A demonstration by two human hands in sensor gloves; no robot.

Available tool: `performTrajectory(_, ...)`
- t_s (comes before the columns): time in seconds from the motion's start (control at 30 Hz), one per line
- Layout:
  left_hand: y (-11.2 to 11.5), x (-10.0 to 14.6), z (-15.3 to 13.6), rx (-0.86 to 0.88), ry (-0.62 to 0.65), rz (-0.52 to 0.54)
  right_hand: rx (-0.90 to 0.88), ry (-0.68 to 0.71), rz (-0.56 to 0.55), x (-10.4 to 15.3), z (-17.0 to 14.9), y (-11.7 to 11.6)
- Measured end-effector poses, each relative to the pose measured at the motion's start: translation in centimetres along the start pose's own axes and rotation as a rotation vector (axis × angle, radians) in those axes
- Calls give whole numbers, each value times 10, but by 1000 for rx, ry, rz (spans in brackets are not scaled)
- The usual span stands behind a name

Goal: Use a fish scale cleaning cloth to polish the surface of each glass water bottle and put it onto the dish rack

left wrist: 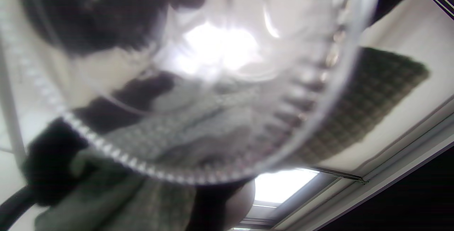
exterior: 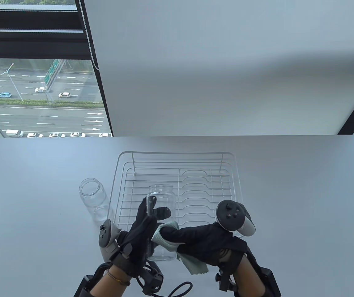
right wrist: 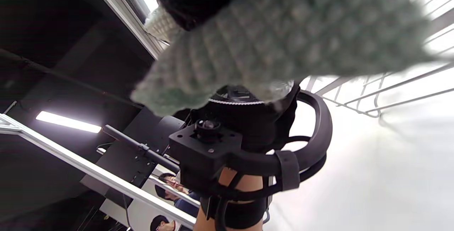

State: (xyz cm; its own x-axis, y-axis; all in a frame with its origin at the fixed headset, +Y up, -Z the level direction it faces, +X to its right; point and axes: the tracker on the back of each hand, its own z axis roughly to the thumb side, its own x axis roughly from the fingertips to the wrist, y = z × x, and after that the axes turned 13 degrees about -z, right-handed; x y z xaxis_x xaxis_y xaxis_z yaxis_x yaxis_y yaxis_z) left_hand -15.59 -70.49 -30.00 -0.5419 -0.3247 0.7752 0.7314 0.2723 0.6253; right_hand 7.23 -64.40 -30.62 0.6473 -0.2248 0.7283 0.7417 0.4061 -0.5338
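Observation:
My left hand (exterior: 147, 225) grips a clear glass bottle (exterior: 162, 198) held above the table's near edge, mouth pointing away. The bottle's ridged base (left wrist: 198, 82) fills the left wrist view. My right hand (exterior: 195, 236) reaches across from the right and presses a pale green fish scale cloth (exterior: 164, 236) against the bottle's side, fingers curled round the cloth. A loose corner of the cloth (exterior: 195, 266) hangs below my right wrist, and the cloth (right wrist: 283, 36) covers the top of the right wrist view. A second empty glass bottle (exterior: 94, 198) stands upright left of the white wire dish rack (exterior: 177, 157).
The dish rack holds nothing and sits mid-table, its wires (right wrist: 383, 99) visible beside my hand. A window blind (exterior: 226, 62) and window lie beyond the table's far edge. People (right wrist: 170, 185) stand behind the rig in the right wrist view.

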Motion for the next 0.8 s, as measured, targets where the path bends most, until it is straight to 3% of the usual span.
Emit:
performTrajectory(0.07, 1, -2, -3, -7, -16, -13, 87, 24, -235, 4, 2, 4)
performTrajectory(0.1, 4, -2, -4, -2, -32, -63, 131, 27, -434, 7, 1, 6)
performTrajectory(0.13, 5, -3, -5, 2, -35, -72, 141, 14, -498, 9, 0, 7)
performTrajectory(0.2, 7, -2, -6, -1, -32, -42, 122, 25, -406, 8, 0, 7)
performTrajectory(0.3, 3, -1, -4, 14, -8, -11, 7, -15, 57, 3, 1, 3)
performTrajectory(0.33, 2, -1, -2, -4, -5, -12, -21, -18, 80, 3, 1, 0)
performTrajectory(0.43, 3, 0, -3, 15, -8, -9, 20, 0, -6, 2, 2, 3)
performTrajectory(0.47, 3, -1, -3, 8, -17, -11, 27, -4, -62, 3, 3, 6)
performTrajectory(0.53, 7, -2, -6, -13, -39, -65, 102, 20, -407, 10, 1, 10)
performTrajectory(0.57, 9, -2, -7, -12, -41, -61, 123, 13, -518, 11, -1, 8)
performTrajectory(0.63, 8, -1, -9, 10, -47, -16, 123, 22, -374, 8, -2, 8)
performTrajectory(0.73, 2, 0, -8, 27, -28, -2, -19, -48, 11, 3, -3, 2)
performTrajectory(0.8, 2, 0, -7, 12, -32, -15, -42, -47, 27, 2, -3, 2)
